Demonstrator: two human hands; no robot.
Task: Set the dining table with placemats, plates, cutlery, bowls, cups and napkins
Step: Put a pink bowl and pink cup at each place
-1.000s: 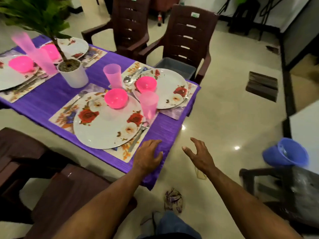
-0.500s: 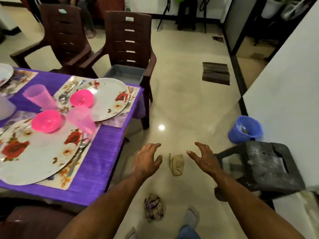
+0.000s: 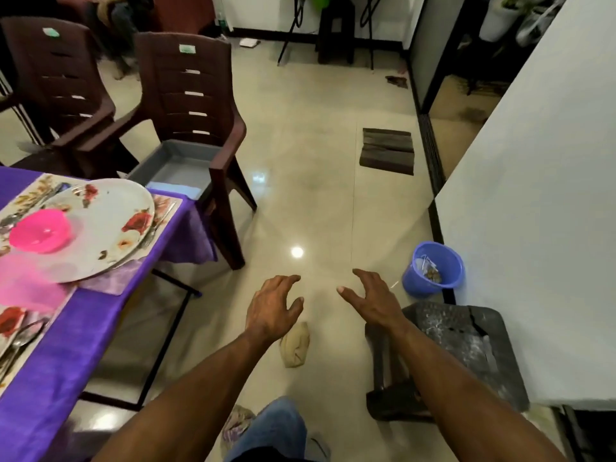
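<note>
Both hands, left (image 3: 274,305) and right (image 3: 375,301), hover empty with fingers spread above the floor (image 3: 316,195), right of the counter (image 3: 66,355).

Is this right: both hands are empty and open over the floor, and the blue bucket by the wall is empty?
Not quite. The head view shows the blue bucket by the wall holds some scraps, so it is not empty. The rest holds: the left hand and right hand are open, holding nothing, over the floor.
</note>
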